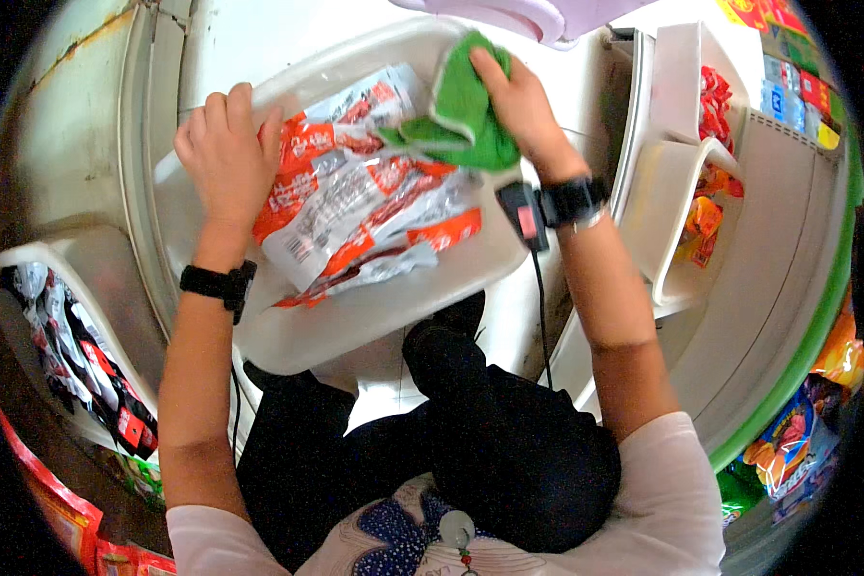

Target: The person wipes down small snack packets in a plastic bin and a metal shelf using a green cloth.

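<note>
A white plastic bin point(374, 331) stands tilted in front of me, with several red and white snack packets point(338, 209) inside. My left hand point(234, 155) lies at the bin's left rim, thumb beside the packets; its grip on the rim is partly hidden. In my right hand point(522, 108) is a folded green cloth point(475, 108), held over the bin's right side, partly above the packets. Both wrists wear black straps, and a small black device with a cable sits by the right one.
At the left stands a white bin point(108, 288) of black and silver packets. White bins point(673, 209) with red and orange packets line the shelf at the right. A lilac plastic object point(518, 14) is at the top. More snack bags point(792, 446) lie beyond the green shelf edge.
</note>
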The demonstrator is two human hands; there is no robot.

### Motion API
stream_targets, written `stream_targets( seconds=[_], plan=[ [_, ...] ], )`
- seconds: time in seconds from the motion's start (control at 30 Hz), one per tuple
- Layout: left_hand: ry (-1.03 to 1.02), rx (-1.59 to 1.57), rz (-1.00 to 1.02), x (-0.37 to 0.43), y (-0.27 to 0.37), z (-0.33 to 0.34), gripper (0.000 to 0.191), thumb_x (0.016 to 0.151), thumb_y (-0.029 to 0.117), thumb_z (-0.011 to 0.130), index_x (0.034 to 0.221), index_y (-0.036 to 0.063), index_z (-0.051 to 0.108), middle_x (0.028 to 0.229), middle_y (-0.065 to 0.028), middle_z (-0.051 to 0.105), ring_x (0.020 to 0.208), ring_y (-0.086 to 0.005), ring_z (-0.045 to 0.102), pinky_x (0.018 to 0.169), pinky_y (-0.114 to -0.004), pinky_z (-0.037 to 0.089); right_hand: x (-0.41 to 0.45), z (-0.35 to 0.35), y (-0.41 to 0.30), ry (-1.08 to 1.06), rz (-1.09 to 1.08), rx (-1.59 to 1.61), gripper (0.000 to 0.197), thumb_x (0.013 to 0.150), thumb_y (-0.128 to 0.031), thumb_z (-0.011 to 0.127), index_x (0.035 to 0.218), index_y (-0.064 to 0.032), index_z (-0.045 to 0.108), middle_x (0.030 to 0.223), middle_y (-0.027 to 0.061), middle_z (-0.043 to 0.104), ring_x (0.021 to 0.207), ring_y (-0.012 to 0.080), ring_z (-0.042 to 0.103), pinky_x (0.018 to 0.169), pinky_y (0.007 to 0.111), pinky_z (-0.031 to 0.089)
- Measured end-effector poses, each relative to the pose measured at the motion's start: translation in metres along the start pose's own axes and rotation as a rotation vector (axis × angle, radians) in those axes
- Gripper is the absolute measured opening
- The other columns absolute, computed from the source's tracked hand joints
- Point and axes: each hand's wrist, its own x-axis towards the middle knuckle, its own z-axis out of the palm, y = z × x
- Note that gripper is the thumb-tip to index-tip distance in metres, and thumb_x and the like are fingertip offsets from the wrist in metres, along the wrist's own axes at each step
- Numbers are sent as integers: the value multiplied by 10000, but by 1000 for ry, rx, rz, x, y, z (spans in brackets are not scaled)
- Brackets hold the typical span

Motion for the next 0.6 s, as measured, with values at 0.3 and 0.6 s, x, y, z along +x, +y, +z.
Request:
stream_targets(
  seconds=[0.3, 0.6],
  plan=[
    [-270, -70, -95, 8, -28, -3, 359, 938, 412, 566, 988, 59, 521, 873, -166, 637, 810, -367, 650, 641, -493, 516, 55, 12, -52, -178, -58, -55, 488, 965, -409, 508, 1147, 28, 626, 1019, 214, 686, 974, 314, 652, 858, 361, 485],
    [-250, 59, -97, 12, -19, -7, 391, 934, 451, 553, 905, 63, 512, 863, -164, 652, 809, -343, 666, 600, -476, 539, -92, -39, 21, 3, 166, -167, 451, 990, -403, 479, 1092, 19, 600, 928, 261, 664, 851, 389, 654, 790, 421, 501]
  ],
)
